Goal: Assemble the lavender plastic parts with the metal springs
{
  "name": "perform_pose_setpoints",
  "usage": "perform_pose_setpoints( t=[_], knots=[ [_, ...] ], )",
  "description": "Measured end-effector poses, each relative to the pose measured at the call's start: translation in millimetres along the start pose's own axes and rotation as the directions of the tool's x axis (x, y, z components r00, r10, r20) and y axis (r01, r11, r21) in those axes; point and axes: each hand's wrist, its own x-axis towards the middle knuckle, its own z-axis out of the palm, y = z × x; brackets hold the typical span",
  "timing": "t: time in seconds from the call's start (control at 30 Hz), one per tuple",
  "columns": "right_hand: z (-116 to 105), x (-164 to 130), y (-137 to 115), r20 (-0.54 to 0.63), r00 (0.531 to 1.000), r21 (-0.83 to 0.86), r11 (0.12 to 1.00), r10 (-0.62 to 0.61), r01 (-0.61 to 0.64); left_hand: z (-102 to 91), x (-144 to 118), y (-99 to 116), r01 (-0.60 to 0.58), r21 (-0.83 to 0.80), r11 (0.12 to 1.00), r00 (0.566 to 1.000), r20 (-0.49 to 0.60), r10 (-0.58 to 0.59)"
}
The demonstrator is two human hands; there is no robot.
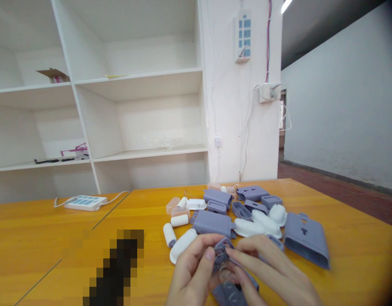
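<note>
My left hand [192,272] pinches a small grey-purple plastic part [220,256] between thumb and fingers, low in the head view. On the other side, my right hand [275,267] has its fingertips closed on the same part. A thin, clear or wiry loop [227,274] shows below it between the hands; its kind is unclear. Under the fingers lies another grey-purple piece [230,293], partly covered. Just beyond my hands are a grey-purple housing [213,223], a white oval bristled brush head [183,245] and a white cylinder [169,234].
More housings [307,240], white brush heads [267,223], small purple caps [242,210] and pinkish clear pieces [173,205] crowd the wooden table [145,255]. A power strip [86,202] lies at the back left. White shelves [141,76] stand behind. A pixelated dark patch hides part of the left.
</note>
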Motion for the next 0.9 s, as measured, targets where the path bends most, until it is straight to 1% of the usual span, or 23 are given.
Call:
perform_pose_setpoints(
  t=[0.1,0.17,0.2,0.23,0.27,0.3,0.33,0.37,0.4,0.43,0.47,0.53,0.6,0.67,0.73,0.8,0.83,0.9],
  knots=[
    [-1,1,5,-0.118,0.988,-0.044,0.993,0.102,-0.107,-13.4,9,-4,0.036,0.026,0.999,0.997,0.067,-0.038],
    [0,0,9,-0.183,0.971,-0.049,0.985,0.156,-0.168,-20.2,15,-4,0.054,0.074,0.996,0.996,0.063,-0.059],
    [1,-1,12,-0.187,0.963,-0.020,0.979,0.193,-0.201,-21.8,19,-2,0.051,0.104,0.993,0.997,0.050,-0.056],
    [1,-3,15,-0.162,0.953,0.048,0.967,0.255,-0.251,-22.0,21,1,0.041,0.135,0.990,0.998,0.034,-0.046],
    [3,-5,18,-0.102,0.928,0.167,0.926,0.358,-0.339,-20.7,24,4,0.026,0.169,0.985,0.999,0.022,-0.030],
    [4,-7,21,-0.009,0.883,0.309,0.841,0.469,-0.444,-18.2,27,9,0.010,0.207,0.978,1.000,0.018,-0.014],
    [7,-7,24,0.109,0.818,0.434,0.713,0.564,-0.550,-14.5,29,14,-0.004,0.245,0.970,1.000,0.023,-0.002],
    [9,-7,28,0.228,0.749,0.523,0.571,0.622,-0.633,-10.1,31,20,-0.017,0.281,0.959,0.999,0.038,0.007],
    [12,-5,31,0.326,0.693,0.575,0.447,0.643,-0.685,-5.3,34,25,-0.028,0.314,0.949,0.998,0.062,0.009],
    [15,-1,35,0.395,0.662,0.602,0.365,0.637,-0.710,-0.4,37,30,-0.037,0.339,0.940,0.996,0.092,0.006],
    [18,5,39,0.445,0.651,0.614,0.319,0.615,-0.721,4.3,41,34,-0.049,0.355,0.933,0.993,0.119,0.007],
    [21,21,44,0.514,0.664,0.642,0.270,0.543,-0.718,12.6,49,39,-0.074,0.365,0.928,0.987,0.161,0.015],
    [21,40,46,0.535,0.686,0.666,0.253,0.493,-0.702,18.4,58,41,-0.114,0.346,0.931,0.984,0.169,0.058],
    [18,54,46,0.495,0.715,0.681,0.291,0.494,-0.672,21.1,66,40,-0.162,0.316,0.935,0.982,0.147,0.120],
    [14,60,47,0.435,0.744,0.683,0.352,0.508,-0.640,20.7,72,38,-0.181,0.285,0.941,0.981,0.126,0.151],
    [12,56,51,0.398,0.758,0.671,0.400,0.516,-0.624,18.1,72,33,-0.148,0.269,0.952,0.985,0.127,0.118],
    [12,51,55,0.383,0.758,0.663,0.414,0.529,-0.624,16.3,71,31,-0.114,0.267,0.957,0.988,0.131,0.082],
    [15,37,62,0.344,0.741,0.651,0.421,0.577,-0.631,11.9,63,25,-0.028,0.286,0.958,0.990,0.140,-0.013]
  ],
)
